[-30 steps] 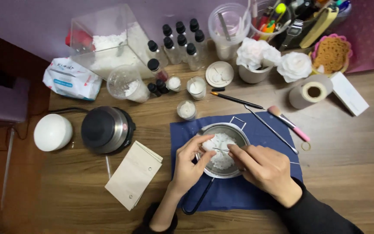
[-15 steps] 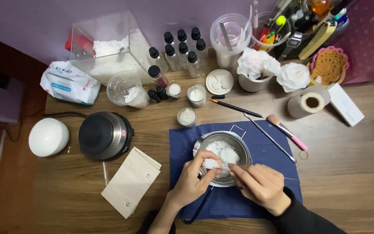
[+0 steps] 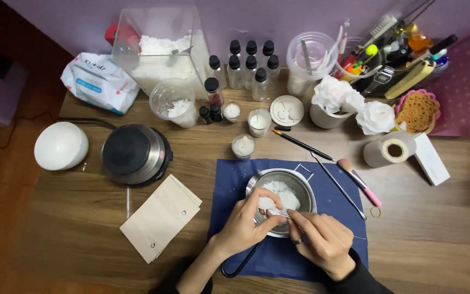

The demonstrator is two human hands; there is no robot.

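Note:
A small metal pot (image 3: 300, 185) holding white wax flakes (image 3: 285, 195) stands on a dark blue cloth (image 3: 229, 179), its black handle pointing toward me. My left hand (image 3: 243, 226) reaches over the pot's near rim and pinches a white wax lump (image 3: 266, 204) between thumb and fingers. My right hand (image 3: 322, 242) sits just right of it, fingers closed on a thin metal tool (image 3: 279, 214) whose tip touches the lump. Both hands meet over the pot's near edge.
A black electric hot plate (image 3: 134, 152) and a white dome (image 3: 61, 145) stand to the left, a beige paper bag (image 3: 161, 218) below them. Small glass candles (image 3: 243, 146), dropper bottles (image 3: 248, 62), a clear box of flakes (image 3: 161, 49), a pink-handled brush (image 3: 360, 182) and a paper roll (image 3: 390, 149) surround the cloth.
Both hands have slid from the pot's middle to its near rim, still working on the white lump. The view has shifted slightly; nothing else on the table moved.

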